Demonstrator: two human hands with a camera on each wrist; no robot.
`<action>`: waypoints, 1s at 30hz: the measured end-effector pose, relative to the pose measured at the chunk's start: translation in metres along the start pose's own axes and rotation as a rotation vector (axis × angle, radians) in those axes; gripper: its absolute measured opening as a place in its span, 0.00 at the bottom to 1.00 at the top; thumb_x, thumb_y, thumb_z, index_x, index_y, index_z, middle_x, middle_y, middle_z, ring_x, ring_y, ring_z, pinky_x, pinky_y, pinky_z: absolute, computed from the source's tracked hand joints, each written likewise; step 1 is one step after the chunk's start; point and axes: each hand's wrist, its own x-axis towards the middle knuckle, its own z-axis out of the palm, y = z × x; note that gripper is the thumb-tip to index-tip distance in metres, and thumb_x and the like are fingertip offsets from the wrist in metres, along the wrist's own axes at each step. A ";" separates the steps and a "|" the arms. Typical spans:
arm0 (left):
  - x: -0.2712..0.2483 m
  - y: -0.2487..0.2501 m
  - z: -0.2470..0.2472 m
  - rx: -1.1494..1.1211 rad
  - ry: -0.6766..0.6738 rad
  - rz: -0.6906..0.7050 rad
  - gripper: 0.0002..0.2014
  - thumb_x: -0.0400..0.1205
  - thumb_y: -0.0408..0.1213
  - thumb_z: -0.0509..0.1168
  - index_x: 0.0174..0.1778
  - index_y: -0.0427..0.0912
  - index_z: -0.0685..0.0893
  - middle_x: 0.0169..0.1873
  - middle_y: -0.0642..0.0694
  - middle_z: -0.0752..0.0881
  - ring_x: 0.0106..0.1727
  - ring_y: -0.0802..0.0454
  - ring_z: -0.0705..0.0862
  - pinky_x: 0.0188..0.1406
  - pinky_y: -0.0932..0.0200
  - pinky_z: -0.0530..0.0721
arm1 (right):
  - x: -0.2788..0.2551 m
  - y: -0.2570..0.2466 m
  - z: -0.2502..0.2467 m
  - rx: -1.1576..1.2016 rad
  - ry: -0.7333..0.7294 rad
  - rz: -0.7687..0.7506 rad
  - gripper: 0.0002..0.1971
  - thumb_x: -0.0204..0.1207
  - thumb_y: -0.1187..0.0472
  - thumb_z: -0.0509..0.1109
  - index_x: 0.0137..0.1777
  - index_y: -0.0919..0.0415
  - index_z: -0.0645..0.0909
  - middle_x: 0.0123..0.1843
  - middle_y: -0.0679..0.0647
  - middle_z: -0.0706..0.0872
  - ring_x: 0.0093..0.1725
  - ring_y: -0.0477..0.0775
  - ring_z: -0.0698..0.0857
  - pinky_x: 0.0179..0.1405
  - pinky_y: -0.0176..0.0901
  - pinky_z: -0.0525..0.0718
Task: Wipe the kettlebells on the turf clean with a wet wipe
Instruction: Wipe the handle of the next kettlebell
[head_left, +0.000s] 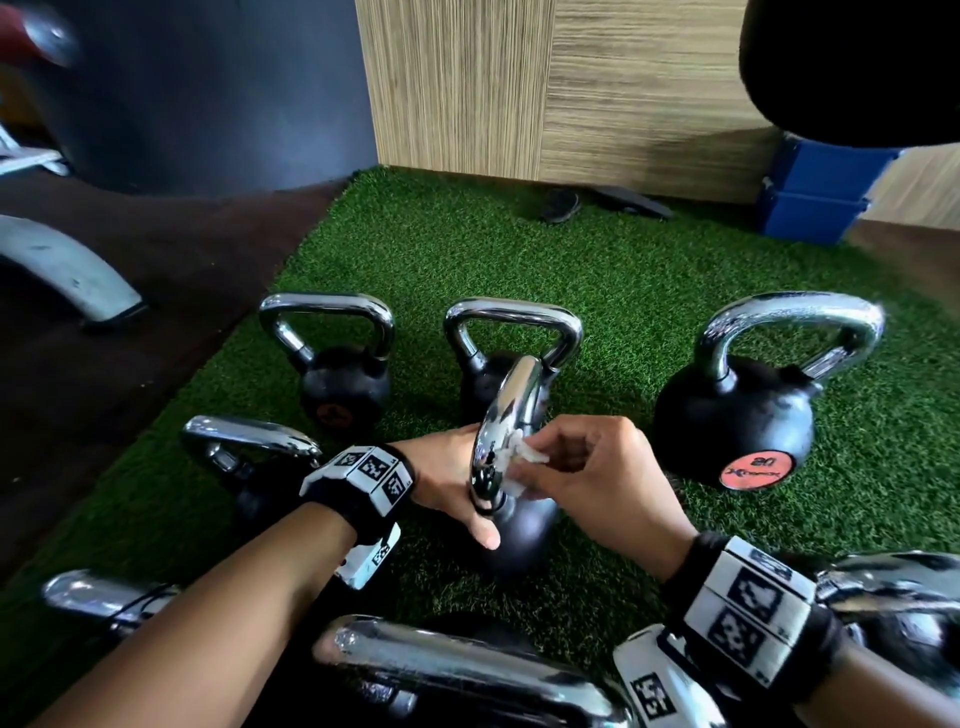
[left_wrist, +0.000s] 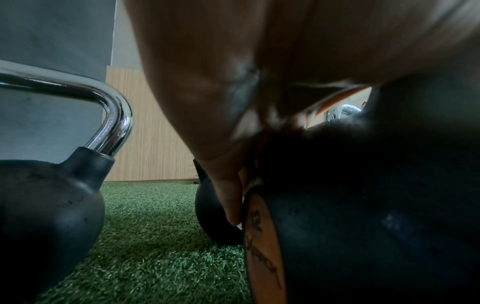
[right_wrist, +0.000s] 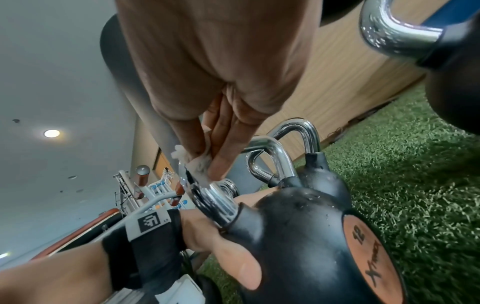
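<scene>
A black kettlebell marked 12 stands in the middle of the green turf, its chrome handle edge-on to me. My left hand grips its body just under the handle, thumb along the near side, fingers down the far side. My right hand pinches a bunched white wet wipe against the handle's lower part. The right wrist view shows the wipe pressed on the wet chrome, and droplets on the body.
Several more chrome-handled kettlebells ring this one: two behind, a bigger one at right, one at left, others close to me. A wood wall, blue boxes and a grey machine foot border the turf.
</scene>
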 end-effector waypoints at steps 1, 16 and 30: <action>0.001 -0.001 0.000 -0.002 0.005 0.006 0.31 0.66 0.51 0.85 0.62 0.67 0.79 0.57 0.65 0.82 0.65 0.57 0.82 0.74 0.53 0.77 | 0.000 0.002 0.000 0.009 -0.004 0.009 0.07 0.66 0.56 0.86 0.40 0.54 0.91 0.36 0.47 0.94 0.37 0.53 0.94 0.42 0.61 0.92; -0.009 0.006 0.008 0.034 0.051 -0.016 0.22 0.65 0.48 0.87 0.43 0.68 0.80 0.49 0.68 0.77 0.60 0.63 0.75 0.69 0.64 0.73 | -0.012 0.026 0.019 -0.260 -0.118 -0.150 0.05 0.70 0.59 0.82 0.45 0.51 0.92 0.40 0.42 0.90 0.41 0.39 0.87 0.39 0.27 0.81; -0.022 0.006 0.021 0.030 0.086 -0.110 0.31 0.65 0.47 0.86 0.47 0.66 0.68 0.52 0.59 0.74 0.41 0.75 0.68 0.62 0.61 0.70 | 0.012 0.016 0.015 -0.233 -0.517 -0.270 0.13 0.76 0.77 0.70 0.54 0.63 0.90 0.56 0.46 0.86 0.51 0.42 0.86 0.47 0.28 0.84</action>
